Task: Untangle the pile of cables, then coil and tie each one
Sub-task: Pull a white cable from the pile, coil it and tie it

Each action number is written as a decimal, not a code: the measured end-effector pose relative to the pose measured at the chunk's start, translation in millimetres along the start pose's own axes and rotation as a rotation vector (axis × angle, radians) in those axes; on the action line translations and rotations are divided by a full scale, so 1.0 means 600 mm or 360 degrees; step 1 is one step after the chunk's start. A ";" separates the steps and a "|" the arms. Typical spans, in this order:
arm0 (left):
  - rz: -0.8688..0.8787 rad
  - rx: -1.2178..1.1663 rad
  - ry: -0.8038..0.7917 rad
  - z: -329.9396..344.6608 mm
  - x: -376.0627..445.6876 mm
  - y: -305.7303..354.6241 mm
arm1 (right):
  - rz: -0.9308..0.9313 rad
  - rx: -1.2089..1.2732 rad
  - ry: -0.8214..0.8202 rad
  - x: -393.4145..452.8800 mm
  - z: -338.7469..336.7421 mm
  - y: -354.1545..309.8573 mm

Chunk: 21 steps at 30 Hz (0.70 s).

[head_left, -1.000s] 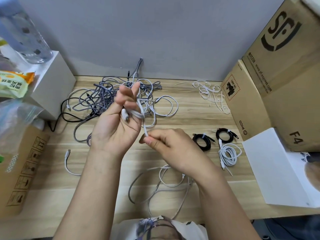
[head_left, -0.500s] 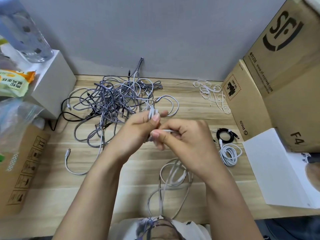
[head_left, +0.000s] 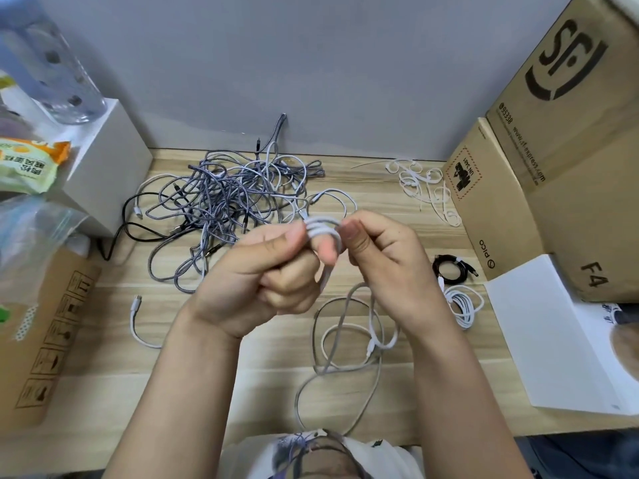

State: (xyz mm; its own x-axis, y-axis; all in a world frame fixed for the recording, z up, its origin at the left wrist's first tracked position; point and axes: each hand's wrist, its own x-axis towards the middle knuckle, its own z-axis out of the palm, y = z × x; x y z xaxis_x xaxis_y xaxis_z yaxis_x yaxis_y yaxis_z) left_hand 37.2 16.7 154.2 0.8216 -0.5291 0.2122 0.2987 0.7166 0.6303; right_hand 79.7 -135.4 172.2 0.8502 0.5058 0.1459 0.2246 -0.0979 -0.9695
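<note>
My left hand [head_left: 262, 274] and my right hand [head_left: 383, 257] meet above the wooden desk, both gripping a white cable [head_left: 323, 228]. Several turns of it are wound around my left fingers, and my right thumb and fingers pinch the coil's right side. Its loose tail [head_left: 349, 340] hangs down and lies in loops on the desk below my hands. Behind them sits the tangled pile of grey braided, white and black cables [head_left: 228, 198]. At the right lie a coiled, tied black cable [head_left: 453, 269] and a coiled white cable [head_left: 463, 304].
A bunch of white ties [head_left: 425, 188] lies at the back right. Cardboard boxes [head_left: 553, 167] stand along the right, with a white booklet [head_left: 539, 333] in front. A white box [head_left: 107, 174] and a brown box [head_left: 52, 340] line the left. A short white cable [head_left: 136, 323] lies at front left.
My hands have come together and risen slightly. More turns of the white cable sit around my left fingers, and the loose loops on the desk have shifted.
</note>
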 end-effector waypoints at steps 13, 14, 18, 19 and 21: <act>0.0831 0.0214 0.1371 -0.002 0.039 0.003 | 0.0361 -0.0855 -0.0835 -0.014 0.018 0.014; 0.0832 0.0450 0.1457 -0.006 0.042 -0.003 | 0.0357 -0.0920 -0.0827 -0.014 0.017 0.011; 0.0586 0.1123 0.1459 -0.025 0.035 -0.019 | 0.0302 -0.0954 -0.0607 -0.010 0.001 -0.006; 0.0516 0.1261 0.1424 -0.027 0.032 -0.022 | 0.0302 -0.0946 -0.0552 -0.009 -0.003 -0.007; 0.0450 0.1520 0.1405 -0.027 0.031 -0.028 | 0.0332 -0.0873 -0.0399 -0.010 -0.009 -0.006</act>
State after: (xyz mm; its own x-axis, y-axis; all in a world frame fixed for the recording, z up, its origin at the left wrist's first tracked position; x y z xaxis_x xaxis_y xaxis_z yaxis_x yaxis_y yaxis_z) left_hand 55.5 2.0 135.4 0.9441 0.3146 0.0982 -0.0909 -0.0381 0.9951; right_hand 76.4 -142.6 175.6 0.7802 0.6073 -0.1500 0.3338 -0.6071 -0.7211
